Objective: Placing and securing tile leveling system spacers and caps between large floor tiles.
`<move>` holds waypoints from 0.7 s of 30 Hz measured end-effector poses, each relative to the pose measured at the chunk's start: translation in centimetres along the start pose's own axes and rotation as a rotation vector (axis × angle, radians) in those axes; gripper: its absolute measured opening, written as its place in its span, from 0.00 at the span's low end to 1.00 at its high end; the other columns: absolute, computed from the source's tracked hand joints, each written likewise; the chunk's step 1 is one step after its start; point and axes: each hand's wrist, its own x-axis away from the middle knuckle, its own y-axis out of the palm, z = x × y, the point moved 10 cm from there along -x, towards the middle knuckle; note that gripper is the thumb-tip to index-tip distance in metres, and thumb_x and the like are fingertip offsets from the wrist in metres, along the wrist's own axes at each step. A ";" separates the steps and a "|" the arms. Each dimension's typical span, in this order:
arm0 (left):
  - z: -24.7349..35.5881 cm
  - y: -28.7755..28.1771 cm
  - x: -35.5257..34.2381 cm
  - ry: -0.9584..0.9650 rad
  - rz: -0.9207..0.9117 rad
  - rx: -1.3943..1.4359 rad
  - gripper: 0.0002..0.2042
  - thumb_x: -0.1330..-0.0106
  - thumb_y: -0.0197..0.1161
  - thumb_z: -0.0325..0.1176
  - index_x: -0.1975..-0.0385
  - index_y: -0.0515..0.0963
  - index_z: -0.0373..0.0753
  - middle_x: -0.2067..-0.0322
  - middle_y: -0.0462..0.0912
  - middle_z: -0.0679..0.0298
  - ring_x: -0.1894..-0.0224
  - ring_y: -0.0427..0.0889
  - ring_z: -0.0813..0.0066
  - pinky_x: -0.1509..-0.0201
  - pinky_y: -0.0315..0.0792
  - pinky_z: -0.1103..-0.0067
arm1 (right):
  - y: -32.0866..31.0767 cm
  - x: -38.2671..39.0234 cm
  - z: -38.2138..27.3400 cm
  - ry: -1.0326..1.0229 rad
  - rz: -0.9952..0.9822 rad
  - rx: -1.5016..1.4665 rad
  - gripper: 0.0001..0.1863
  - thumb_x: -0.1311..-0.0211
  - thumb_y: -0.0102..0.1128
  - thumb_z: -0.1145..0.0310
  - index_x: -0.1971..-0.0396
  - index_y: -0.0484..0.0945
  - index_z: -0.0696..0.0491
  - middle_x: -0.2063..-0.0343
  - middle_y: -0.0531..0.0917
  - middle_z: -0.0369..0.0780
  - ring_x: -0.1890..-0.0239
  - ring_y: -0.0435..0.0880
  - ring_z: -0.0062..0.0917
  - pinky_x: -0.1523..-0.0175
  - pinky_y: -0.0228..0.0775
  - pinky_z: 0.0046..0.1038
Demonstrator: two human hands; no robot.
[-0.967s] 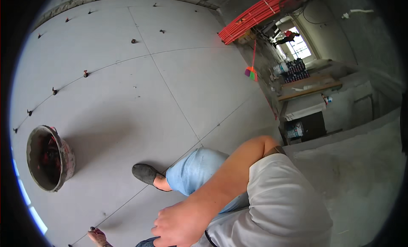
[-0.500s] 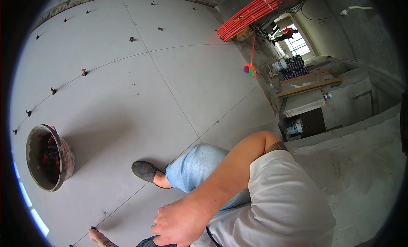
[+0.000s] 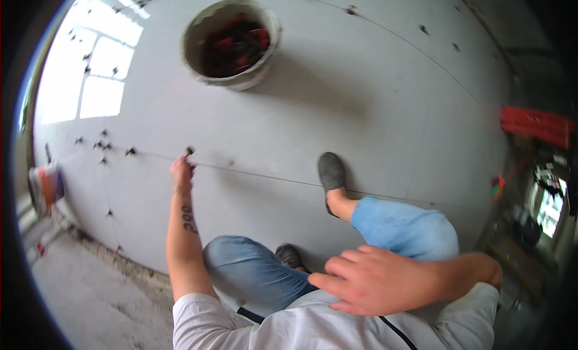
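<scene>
My left hand (image 3: 182, 169) reaches out to the floor, fingers closed on a small dark leveling clip (image 3: 189, 150) standing on a joint in the pale tiled floor (image 3: 271, 139). My right hand (image 3: 370, 278) hovers over my lap, fingers loosely curled and apart, nothing visible in them. Farther out stands a cement-smeared bucket (image 3: 241, 80) holding red and dark pieces (image 3: 235, 46). More small clips (image 3: 130, 151) stand along the joints, several clustered left of my hand. My grey shoe (image 3: 331, 169) rests on the tile beside the joint.
An orange and white container (image 3: 42, 187) sits at the far left beside a rough concrete edge (image 3: 108, 244). To the right are a red bundle of pipes (image 3: 536, 126), a coloured broom (image 3: 498, 188) and a bright window (image 3: 551, 208). Window light reflects on the tiles at upper left.
The view has swung left, so the bucket now appears at top centre and the pipes lower right. My left hand is fully visible, still at a clip; my right hand is slightly raised.
</scene>
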 end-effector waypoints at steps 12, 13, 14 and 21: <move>28.6 7.0 18.9 0.485 -0.468 0.238 0.15 0.28 0.50 0.42 0.59 0.76 0.35 0.77 0.76 0.69 0.72 0.75 0.82 0.68 0.65 0.84 | -1.7 -0.7 -3.1 -0.165 -0.002 0.039 0.28 0.49 0.69 0.56 0.50 0.73 0.51 0.70 0.73 0.34 0.69 0.74 0.24 0.66 0.65 0.26; 28.4 8.0 19.0 0.428 -0.478 0.183 0.17 0.28 0.50 0.43 0.56 0.76 0.35 0.76 0.76 0.69 0.72 0.75 0.82 0.68 0.65 0.84 | -1.7 -0.6 -2.9 -0.164 0.002 0.041 0.28 0.49 0.69 0.56 0.50 0.73 0.51 0.70 0.73 0.34 0.69 0.74 0.24 0.66 0.65 0.26; 28.0 8.7 19.3 0.432 -0.481 0.182 0.17 0.28 0.50 0.43 0.56 0.76 0.35 0.76 0.76 0.69 0.72 0.75 0.82 0.68 0.65 0.84 | -2.2 -0.5 -3.3 -0.220 0.051 0.043 0.23 0.47 0.66 0.58 0.55 0.72 0.52 0.72 0.72 0.35 0.71 0.74 0.24 0.69 0.65 0.26; 16.6 10.0 17.4 0.057 -0.440 0.275 0.17 0.32 0.54 0.45 0.52 0.75 0.40 0.71 0.77 0.70 0.67 0.78 0.79 0.63 0.69 0.80 | -4.2 -0.8 -5.9 -0.421 0.099 0.081 0.17 0.44 0.63 0.60 0.61 0.71 0.54 0.73 0.73 0.37 0.71 0.75 0.25 0.70 0.64 0.26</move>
